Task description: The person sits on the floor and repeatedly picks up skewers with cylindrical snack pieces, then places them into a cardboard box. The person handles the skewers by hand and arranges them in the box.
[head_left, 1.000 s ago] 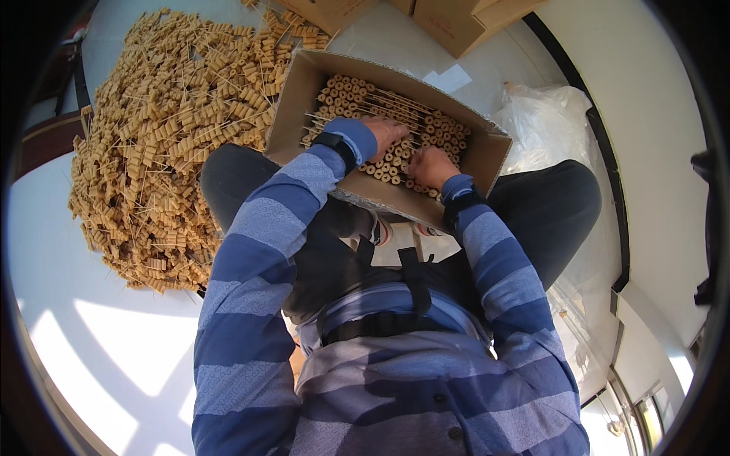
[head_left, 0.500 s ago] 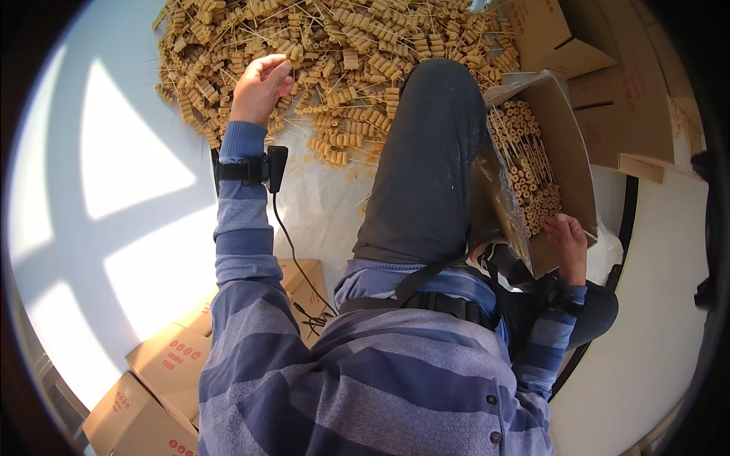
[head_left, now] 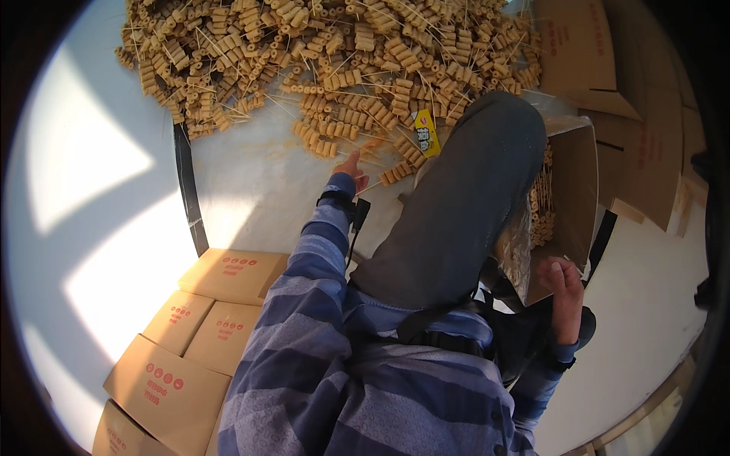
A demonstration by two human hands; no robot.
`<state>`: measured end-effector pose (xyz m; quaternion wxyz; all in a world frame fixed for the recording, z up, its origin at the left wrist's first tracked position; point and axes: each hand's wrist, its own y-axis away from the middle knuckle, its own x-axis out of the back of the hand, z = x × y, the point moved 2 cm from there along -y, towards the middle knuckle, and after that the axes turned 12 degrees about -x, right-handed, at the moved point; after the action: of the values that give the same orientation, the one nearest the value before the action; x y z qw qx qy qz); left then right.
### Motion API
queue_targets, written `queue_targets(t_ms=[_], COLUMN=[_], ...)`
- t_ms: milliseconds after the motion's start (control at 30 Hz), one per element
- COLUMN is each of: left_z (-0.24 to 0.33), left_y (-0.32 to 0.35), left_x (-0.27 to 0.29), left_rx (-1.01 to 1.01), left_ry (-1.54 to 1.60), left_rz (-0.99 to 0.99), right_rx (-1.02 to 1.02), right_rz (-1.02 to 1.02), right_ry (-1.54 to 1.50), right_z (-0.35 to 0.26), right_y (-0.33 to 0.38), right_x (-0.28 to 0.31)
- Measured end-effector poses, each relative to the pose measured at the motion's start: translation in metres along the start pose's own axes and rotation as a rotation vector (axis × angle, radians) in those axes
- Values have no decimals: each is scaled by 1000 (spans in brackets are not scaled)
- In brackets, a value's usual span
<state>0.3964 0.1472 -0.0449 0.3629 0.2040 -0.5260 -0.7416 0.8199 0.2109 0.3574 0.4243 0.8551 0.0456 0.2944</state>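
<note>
Nearest to us, we are recording a striped shirt [head_left: 411, 387] and, beyond it, a dark trouser leg [head_left: 449, 213], which is bending at the knee between the two hands. On the right, the right hand [head_left: 563, 292] is hanging just beside the near end of an open box [head_left: 574, 182]; its fingers are curling loosely, and we are unable to tell whether they are grasping anything. Inside that box, packed skewers [head_left: 541, 209] are showing, partly hidden by the near wall and the knee. On the left, closed cartons [head_left: 167, 380] with red markings are standing together on the sunlit side.

Farther out, the left hand [head_left: 351, 169] is hovering at the near edge of the loose skewers [head_left: 395, 173], one finger extending forward; we cannot tell whether it is touching or pinching a stick. A yellow packet [head_left: 426, 133] is lying among these skewers, just beside the knee. Beyond, a broad pile [head_left: 304, 53] of tan, ring-shaped pieces on thin sticks is covering the pale floor [head_left: 251, 171]. At the far right, brown cardboard [head_left: 582, 49] is standing beside the pile.
</note>
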Motion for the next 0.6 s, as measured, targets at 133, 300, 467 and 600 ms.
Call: queue_targets(t_ms=[133,300,467,600], left_z=[9,31,30,20], left_y=[-24,-31,-28,-40], left_x=[-38,-68,-69,-52], left_rx=[-23,-36,-93,-131], left_ry=[-35,-209,-28,-28], left_rz=[54,79,193,202], right_rx=[-59,-110,-108,-109], right_rz=[1,-14,-35,-13], right_ry=[8,17,5,19], right_z=[6,19,25,28], right_y=[-9,-14,-16,-14], right_x=[-6,-11,-12,-10])
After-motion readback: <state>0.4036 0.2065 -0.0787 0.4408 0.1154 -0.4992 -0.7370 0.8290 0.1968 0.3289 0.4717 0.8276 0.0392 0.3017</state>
